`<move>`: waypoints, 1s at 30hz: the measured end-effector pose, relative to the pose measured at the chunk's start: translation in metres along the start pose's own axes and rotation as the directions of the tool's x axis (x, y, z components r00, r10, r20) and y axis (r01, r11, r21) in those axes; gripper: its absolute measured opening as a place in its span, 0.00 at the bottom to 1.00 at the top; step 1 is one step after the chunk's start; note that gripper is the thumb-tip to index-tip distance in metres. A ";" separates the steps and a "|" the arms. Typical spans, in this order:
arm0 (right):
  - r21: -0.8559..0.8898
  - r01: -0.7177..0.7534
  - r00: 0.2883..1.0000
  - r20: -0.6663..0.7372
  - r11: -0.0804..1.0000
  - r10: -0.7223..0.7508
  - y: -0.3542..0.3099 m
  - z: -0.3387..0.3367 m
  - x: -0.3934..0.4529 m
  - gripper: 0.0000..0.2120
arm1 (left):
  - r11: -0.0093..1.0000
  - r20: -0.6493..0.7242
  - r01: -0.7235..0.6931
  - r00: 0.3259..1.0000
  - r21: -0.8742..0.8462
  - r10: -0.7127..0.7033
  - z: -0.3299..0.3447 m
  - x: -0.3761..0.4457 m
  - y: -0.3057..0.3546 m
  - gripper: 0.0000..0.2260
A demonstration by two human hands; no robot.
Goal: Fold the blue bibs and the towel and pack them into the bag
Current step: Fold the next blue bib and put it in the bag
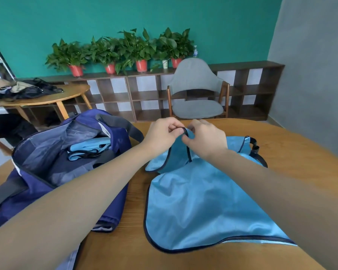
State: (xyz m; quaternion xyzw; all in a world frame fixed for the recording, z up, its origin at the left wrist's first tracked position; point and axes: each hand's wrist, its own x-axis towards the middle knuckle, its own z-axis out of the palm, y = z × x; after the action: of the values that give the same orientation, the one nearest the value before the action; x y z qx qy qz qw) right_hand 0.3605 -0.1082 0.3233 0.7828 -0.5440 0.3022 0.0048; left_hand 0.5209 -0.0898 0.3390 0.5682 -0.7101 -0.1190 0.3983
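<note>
One blue bib (199, 201) was spread on the wooden table (293, 145), right of the bag, its near hem toward the viewer and its neck end at the far side. The cloth looked thin, light and limp, with a slight sheen; it was judged slippery and likely to slump out of a fold unless pressed flat. The dark piped edge appeared the firmest part and the best place for a hold. The neck strap was pinched at the far end by the left hand (162, 137) and the right hand (205, 141), fingers of both curled round the trim, close together.

The navy bag (109, 184) lay open at the left, touching the bib's near left edge or nearly so. Folded blue bibs (90, 149) were seen inside; two were guessed, though the count could not be settled. No towel could be identified.

Beyond the table: one grey chair (195, 88), four potted plants (113, 53) on a low shelf (261, 84).
</note>
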 end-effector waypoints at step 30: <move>0.175 -0.281 0.959 0.005 0.944 0.284 0.094 -0.163 -0.030 0.08 | 0.997 -0.172 0.065 0.983 0.030 -0.059 -0.069 -0.030 0.025 0.03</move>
State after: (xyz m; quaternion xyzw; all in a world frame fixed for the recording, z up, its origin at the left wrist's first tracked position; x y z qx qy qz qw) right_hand 0.1973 -0.0659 0.4117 0.6911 -0.6220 0.3540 -0.1014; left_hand 0.5525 -0.0346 0.3869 0.6052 -0.6573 -0.0695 0.4437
